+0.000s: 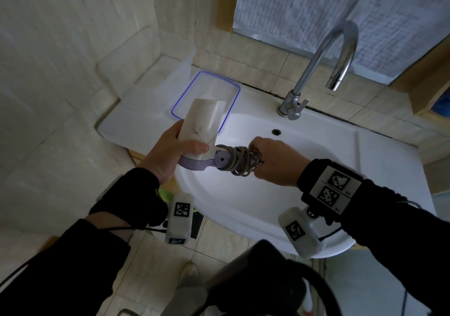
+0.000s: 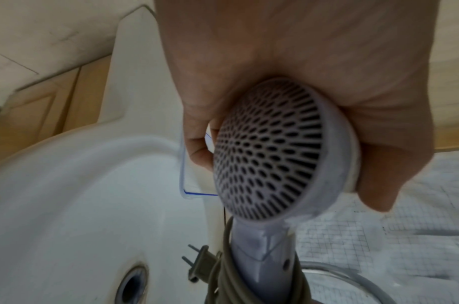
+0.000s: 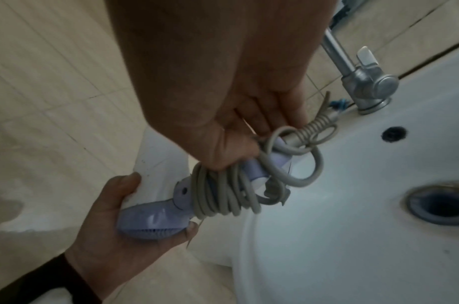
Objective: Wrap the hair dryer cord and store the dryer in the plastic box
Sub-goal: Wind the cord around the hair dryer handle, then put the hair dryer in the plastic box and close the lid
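Left hand (image 1: 168, 155) grips the hair dryer (image 1: 201, 123) barrel, nozzle toward upper-frame plastic box (image 1: 146, 55); right hand (image 1: 275, 161) clasps the wound cord (image 1: 239, 162) over the open sink (image 1: 304, 169).

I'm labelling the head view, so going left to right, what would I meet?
plastic box → left hand → cord coiled on the dryer handle → right hand → faucet

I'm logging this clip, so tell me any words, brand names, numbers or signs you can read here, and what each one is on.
No readable words, brands or numbers.
Square black-and-white coded markers: patterns only, no letters.
Small print beside the lower marker: too small to read.
Hair dryer: dark smudges on the barrel, no legible brand.
Lid with the blue edge, faucet, plug: no markings visible.
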Motion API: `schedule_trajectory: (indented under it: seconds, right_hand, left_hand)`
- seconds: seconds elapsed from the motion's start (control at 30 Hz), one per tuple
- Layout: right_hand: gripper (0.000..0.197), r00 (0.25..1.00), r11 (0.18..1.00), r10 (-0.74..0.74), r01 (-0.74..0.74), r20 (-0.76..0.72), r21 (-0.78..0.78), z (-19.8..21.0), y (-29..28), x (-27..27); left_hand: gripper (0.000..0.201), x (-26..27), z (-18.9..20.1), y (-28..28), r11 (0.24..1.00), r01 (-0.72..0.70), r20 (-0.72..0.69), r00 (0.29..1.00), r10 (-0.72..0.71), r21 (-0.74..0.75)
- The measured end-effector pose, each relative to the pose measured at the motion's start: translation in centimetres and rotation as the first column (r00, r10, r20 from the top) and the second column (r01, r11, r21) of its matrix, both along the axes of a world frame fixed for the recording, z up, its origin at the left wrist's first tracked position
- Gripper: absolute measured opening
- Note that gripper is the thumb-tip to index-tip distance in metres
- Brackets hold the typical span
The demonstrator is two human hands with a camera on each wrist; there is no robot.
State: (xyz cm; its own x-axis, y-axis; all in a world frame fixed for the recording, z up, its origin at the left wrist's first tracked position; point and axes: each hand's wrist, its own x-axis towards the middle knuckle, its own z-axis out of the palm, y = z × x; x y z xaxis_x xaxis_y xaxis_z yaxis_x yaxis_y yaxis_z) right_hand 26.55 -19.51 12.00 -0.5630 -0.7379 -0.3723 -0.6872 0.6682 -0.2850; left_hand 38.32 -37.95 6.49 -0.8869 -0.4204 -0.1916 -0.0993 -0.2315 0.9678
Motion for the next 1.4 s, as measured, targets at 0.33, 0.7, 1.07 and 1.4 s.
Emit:
schedule_trajectory:
  seconds: [0.33,0.7,1.07,1.4]
  right_hand:
    - [0.032,0.958,0.986,0.115,-0.142,-0.263,-0.085,-1.3,0.2,-1.8]
    - [0.025,0.942,0.956,0.209,-0.253,-0.263,-0.149,0.3,-3.8,-3.7]
    - [0.031,0.834,0.944,0.248,-0.321,-0.493,-0.069,4.8,-17.4,-5.9]
    - [0.031,0.701,0.883,0.378,-0.470,-0.605,0.008,7.6,-29.1,-11.8]
  left_hand:
    - [0.065,-0.8,1.6,2.2,0.991,-0.133,-0.014,0.991,0.134,0.028]
    - [0.072,-0.6,2.7,0.3,0.978,-0.206,-0.023,0.978,0.205,-0.042]
    - [0.052,-1.2,6.6,-11.7,0.954,-0.300,-0.029,0.954,0.300,-0.011]
    - [0.059,-5.3,8.1,-18.7,0.849,-0.529,-0.073,0.846,0.527,0.001]
